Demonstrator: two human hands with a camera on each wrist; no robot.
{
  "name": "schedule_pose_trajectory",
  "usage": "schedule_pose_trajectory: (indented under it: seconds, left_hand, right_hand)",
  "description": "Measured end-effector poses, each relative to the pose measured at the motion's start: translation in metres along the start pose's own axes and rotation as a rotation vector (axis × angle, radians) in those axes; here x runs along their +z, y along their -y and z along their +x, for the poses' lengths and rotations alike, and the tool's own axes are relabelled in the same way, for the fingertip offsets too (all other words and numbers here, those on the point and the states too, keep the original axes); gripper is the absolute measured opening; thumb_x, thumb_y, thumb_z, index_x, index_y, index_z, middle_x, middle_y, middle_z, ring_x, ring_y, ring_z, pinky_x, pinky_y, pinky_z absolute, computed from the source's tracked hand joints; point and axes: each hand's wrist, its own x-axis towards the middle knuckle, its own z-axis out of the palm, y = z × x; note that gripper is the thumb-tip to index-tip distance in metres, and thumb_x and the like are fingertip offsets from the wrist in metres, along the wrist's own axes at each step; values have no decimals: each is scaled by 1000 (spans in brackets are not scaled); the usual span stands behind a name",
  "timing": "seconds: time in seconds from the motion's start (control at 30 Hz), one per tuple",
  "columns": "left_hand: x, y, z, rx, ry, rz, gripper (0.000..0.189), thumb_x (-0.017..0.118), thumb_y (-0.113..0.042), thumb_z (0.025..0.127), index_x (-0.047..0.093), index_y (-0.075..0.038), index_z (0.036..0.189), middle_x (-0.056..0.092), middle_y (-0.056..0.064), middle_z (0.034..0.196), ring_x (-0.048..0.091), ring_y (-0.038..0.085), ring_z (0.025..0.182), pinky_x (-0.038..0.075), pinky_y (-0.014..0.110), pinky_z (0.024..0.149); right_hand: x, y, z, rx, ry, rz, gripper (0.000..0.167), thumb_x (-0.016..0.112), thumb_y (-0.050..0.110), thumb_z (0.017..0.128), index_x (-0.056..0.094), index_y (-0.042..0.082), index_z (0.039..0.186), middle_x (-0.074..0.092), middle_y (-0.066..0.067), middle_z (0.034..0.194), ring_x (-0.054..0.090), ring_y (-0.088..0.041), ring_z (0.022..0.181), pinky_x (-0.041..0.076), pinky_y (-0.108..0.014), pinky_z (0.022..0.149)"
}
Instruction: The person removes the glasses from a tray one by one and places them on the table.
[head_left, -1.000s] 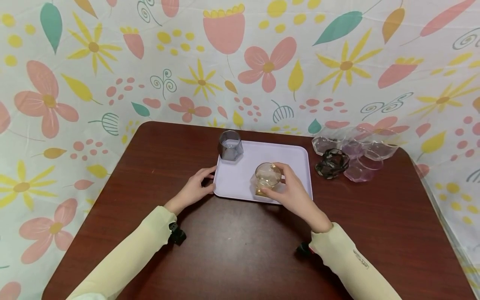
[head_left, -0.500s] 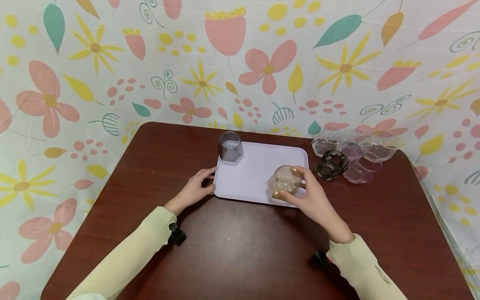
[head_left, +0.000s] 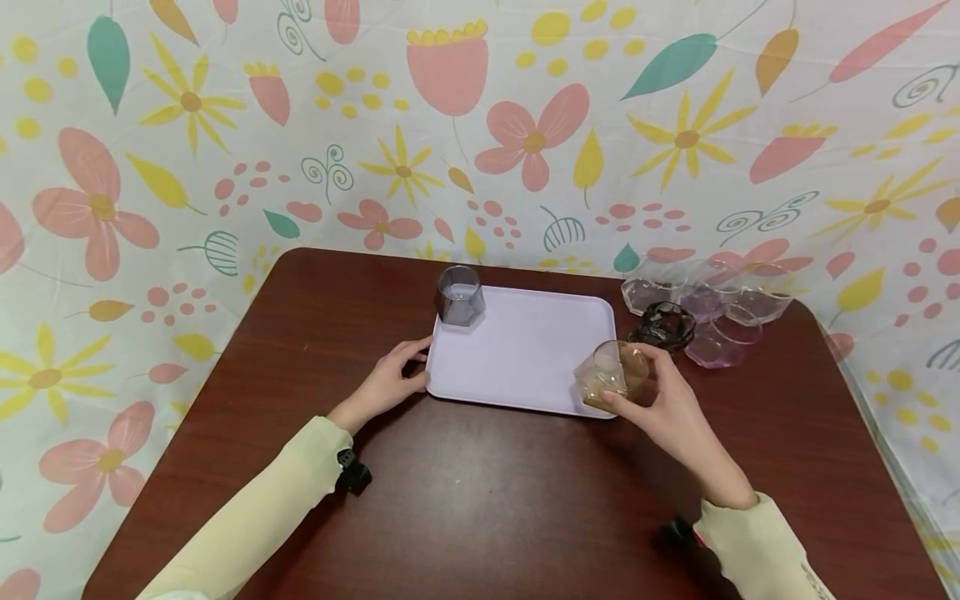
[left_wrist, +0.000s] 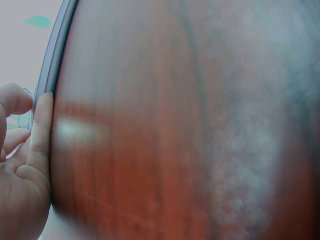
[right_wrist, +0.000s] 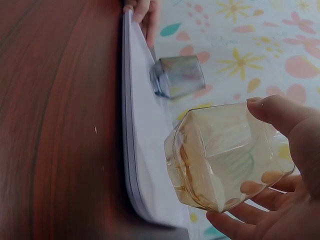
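Note:
My right hand (head_left: 671,408) grips an amber faceted drinking glass (head_left: 600,379) by its sides, over the front right corner of a pale lilac tray (head_left: 517,350). In the right wrist view the amber glass (right_wrist: 225,150) is pinched between thumb and fingers, its base above the tray surface. My left hand (head_left: 386,375) rests at the tray's left edge, thumb and fingertips touching the rim. The left wrist view shows the thumb (left_wrist: 41,130) lying along that rim. A smoky grey glass (head_left: 460,308) stands upright at the tray's back left corner.
Right of the tray stand several glasses: a dark ribbed one (head_left: 663,325), a pink one (head_left: 716,342), and clear and purple ones behind. A floral cloth (head_left: 525,192) hangs behind the dark wooden table (head_left: 465,500).
My right hand has moved right with the amber glass, from the tray's middle front to its front right corner. The left hand, tray and grey glass stay in place.

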Motion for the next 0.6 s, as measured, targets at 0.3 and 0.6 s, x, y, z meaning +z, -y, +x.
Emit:
schedule_pose_trajectory:
  seconds: [0.3,0.6]
  left_hand:
    - [0,1,-1,-13,-2,12,64,63,1,96,44,-3,157,52,23,146,56,38,130,62,31,80]
    - [1,-1,0,-6,-2,6,64,63,2,96,44,-1,157,52,24,145,56,39,130,63,30,79]
  right_hand:
    - [-27,-17,-15,6,-78,11,73,87,7,84,46,-3,143,57,-22,134,54,4,108,41,0,86]
    - [-54,-39,-27,28,-150,-20,73,85,1,83,44,-1,144,57,-11,128,53,12,104,42,0,84]
